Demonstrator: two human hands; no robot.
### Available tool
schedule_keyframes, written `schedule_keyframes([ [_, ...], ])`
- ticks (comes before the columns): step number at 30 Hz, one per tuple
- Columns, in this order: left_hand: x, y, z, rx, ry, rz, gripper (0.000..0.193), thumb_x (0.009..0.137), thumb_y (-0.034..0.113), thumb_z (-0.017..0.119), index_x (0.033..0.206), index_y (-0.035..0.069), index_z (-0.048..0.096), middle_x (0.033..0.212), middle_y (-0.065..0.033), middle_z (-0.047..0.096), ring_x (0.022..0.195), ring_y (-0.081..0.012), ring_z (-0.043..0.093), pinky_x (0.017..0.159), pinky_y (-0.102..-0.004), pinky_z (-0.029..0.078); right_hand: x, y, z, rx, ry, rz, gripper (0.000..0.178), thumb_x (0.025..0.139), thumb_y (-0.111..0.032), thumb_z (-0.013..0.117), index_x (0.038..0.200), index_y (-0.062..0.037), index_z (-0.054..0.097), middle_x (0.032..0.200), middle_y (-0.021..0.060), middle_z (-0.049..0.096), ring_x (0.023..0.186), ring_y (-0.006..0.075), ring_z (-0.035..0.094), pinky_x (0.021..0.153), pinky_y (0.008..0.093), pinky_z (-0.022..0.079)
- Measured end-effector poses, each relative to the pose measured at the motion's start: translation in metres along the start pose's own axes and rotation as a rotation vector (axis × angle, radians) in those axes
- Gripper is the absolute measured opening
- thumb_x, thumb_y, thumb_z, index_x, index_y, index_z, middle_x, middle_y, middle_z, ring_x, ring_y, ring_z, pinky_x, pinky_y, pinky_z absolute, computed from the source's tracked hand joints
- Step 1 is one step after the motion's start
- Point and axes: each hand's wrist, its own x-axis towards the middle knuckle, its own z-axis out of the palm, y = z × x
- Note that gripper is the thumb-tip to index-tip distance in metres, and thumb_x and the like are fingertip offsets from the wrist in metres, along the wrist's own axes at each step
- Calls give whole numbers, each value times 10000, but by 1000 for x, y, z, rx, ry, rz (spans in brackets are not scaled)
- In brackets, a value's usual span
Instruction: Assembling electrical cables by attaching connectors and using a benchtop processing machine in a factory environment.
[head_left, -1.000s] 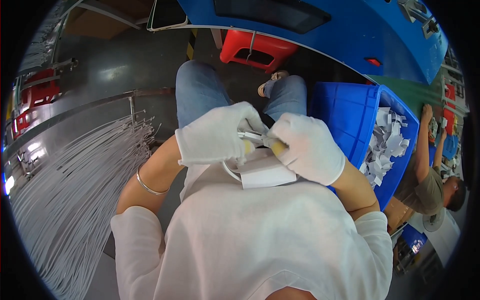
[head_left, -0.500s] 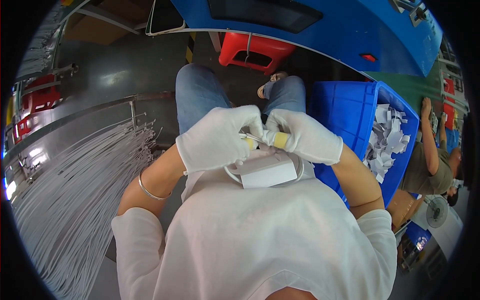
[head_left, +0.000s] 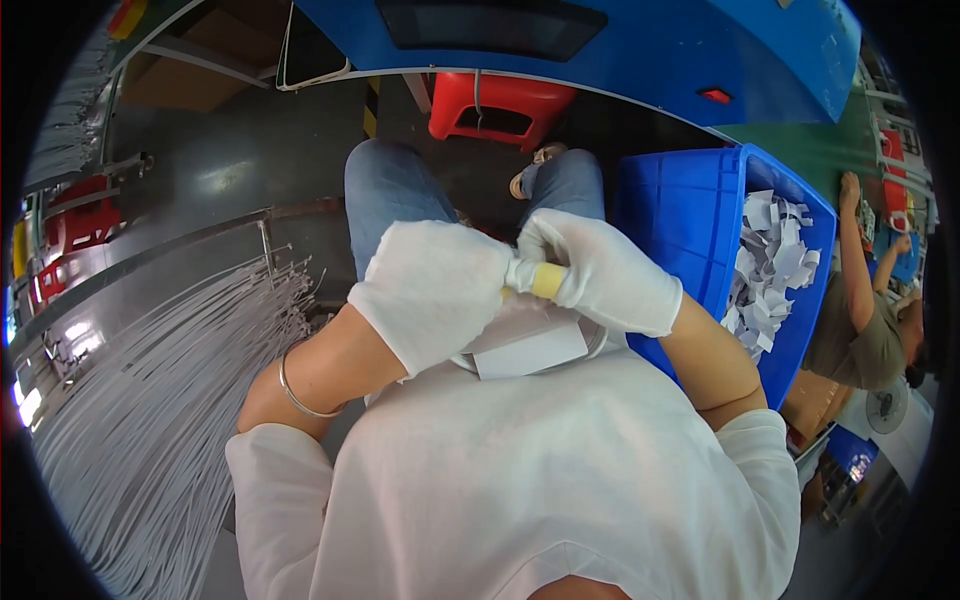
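Both my hands wear white gloves and meet over my lap. My left hand [head_left: 435, 290] is curled, its fingertips pressed against those of my right hand [head_left: 600, 270], which has yellow tape around one finger. Between and under them lies a white flat packet [head_left: 530, 350] with a thin white cable looped beneath it. What exactly the fingertips pinch is hidden by the gloves. A thin metal bangle [head_left: 292, 392] sits on my left wrist. My jeans-clad knees [head_left: 390, 190] show beyond the hands.
A blue plastic bin [head_left: 690, 210] full of white paper pieces stands at my right. Bundles of white cables [head_left: 150, 400] hang on a metal rack at my left. A red stool [head_left: 500, 105] and a blue machine [head_left: 640, 50] lie ahead. Another person [head_left: 860, 320] sits far right.
My hands have drawn closer together and shifted slightly, the left hand now covering more of the white packet; the thin cable seen between the fingers earlier is hidden.
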Motion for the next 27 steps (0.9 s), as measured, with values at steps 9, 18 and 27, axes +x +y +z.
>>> schedule_keyframes([
  [9, 2, -3, -2, 76, 114, 107, 74, 716, 176, 644, 707, 103, 639, 636, -80, 598, 603, -282, 593, 528, -362, 458, -3, 7, -6, -105, 85, -132, 346, 766, -217, 752, 981, -23, 561, 730, 97, 611, 650, 170, 586, 579, 308, 452],
  [18, 44, -3, -34, 177, -77, 199, 106, 691, 184, 673, 767, 110, 678, 693, -58, 629, 626, -267, 591, 563, -339, 470, -30, 20, -38, -253, 245, -219, 373, 660, -302, 820, 859, -20, 678, 716, 89, 640, 642, 173, 610, 602, 286, 478],
  [27, 63, -15, -19, -387, 111, -133, 525, 770, 181, 727, 1242, 39, 549, 1124, -169, 616, 1009, -244, 618, 885, -336, 484, -152, 100, -164, -69, 848, 217, 381, 786, -391, 670, 852, -16, 677, 632, 30, 575, 464, 102, 567, 371, 209, 441],
])
